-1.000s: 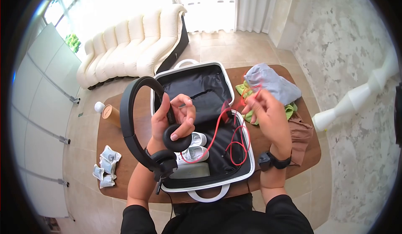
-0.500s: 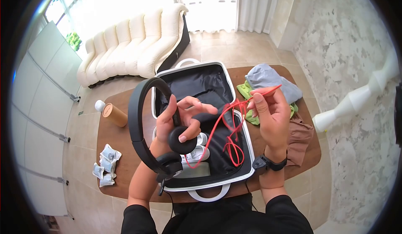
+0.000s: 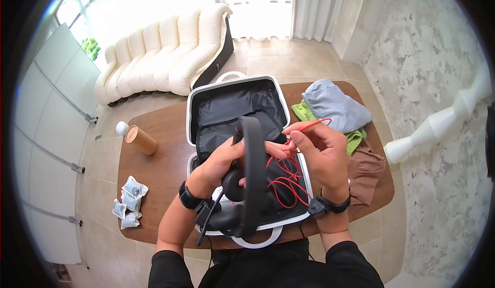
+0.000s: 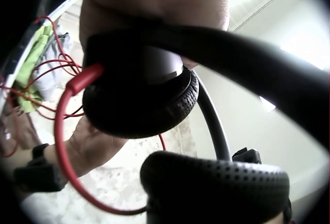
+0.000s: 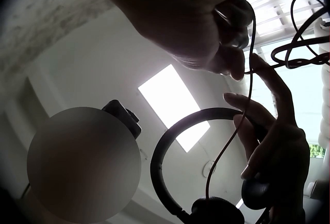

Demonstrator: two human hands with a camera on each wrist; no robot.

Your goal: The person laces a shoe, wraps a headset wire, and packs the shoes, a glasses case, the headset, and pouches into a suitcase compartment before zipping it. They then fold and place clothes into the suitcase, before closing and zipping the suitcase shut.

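Note:
Black headphones (image 3: 252, 169) are held by my left hand (image 3: 219, 161) over the open suitcase (image 3: 232, 102). The hand grips them near one ear cup, its index finger stretched toward the right hand. A red cable (image 4: 61, 131) runs out of an ear cup in the left wrist view. My right hand (image 3: 325, 151) pinches this cable between thumb and fingers, close to the left fingertips. Loose red loops dangle below, over the suitcase's black lining. White shoes inside the suitcase are mostly hidden behind the headphones and left arm.
Right of the suitcase lie grey-blue (image 3: 335, 105), green (image 3: 304, 111) and brown (image 3: 366, 177) clothes. On the left of the wooden table (image 3: 167, 185) are a brown cylinder (image 3: 140, 140) and several white packets (image 3: 131, 198). A cream sofa (image 3: 160, 56) stands beyond.
The headphones have swung rightward and turned edge-on. Both hands have come together at the red cable, the right one moving down and left with it.

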